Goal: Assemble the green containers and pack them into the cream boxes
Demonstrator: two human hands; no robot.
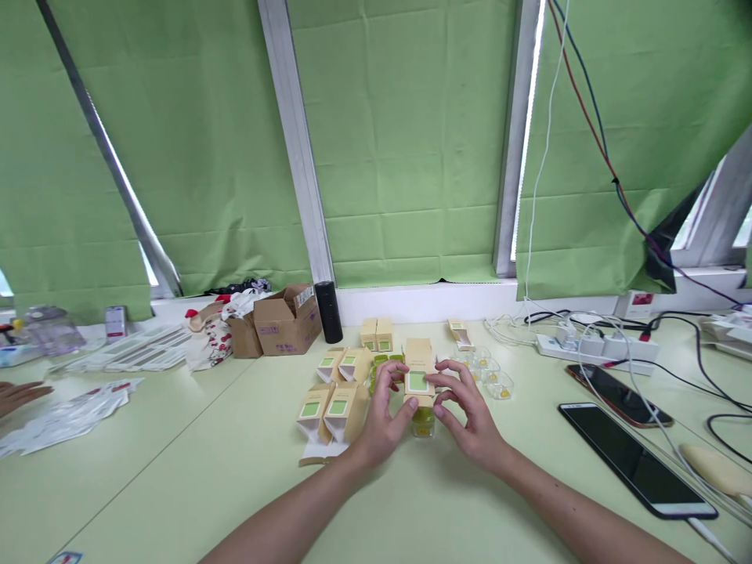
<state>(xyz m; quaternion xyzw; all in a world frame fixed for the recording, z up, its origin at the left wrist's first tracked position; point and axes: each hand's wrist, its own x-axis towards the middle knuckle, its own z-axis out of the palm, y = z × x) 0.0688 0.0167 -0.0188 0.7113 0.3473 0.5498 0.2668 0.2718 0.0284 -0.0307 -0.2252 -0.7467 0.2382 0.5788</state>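
Between my hands stands a small tan cardboard box [418,356] with a green panel on its front. My left hand [383,423] grips its left side, thumb at the lower front edge. Curled fingers of my right hand [473,419] press on its right side. Just under the box is a small clear jar [423,429] with a green upper part and something yellow inside. More green-topped jars [376,372] are partly hidden behind my left hand. To the left lie several similar boxes [346,411] with open flaps; two more boxes [377,334] stand farther back.
Several clear containers [499,384] sit right of my hands, near an open box [460,333]. Two phones [638,454], cables and a power strip [593,348] occupy the right. Leftward are a brown carton [287,321], a black cylinder [329,312], papers [76,415] and another person's hand [20,395].
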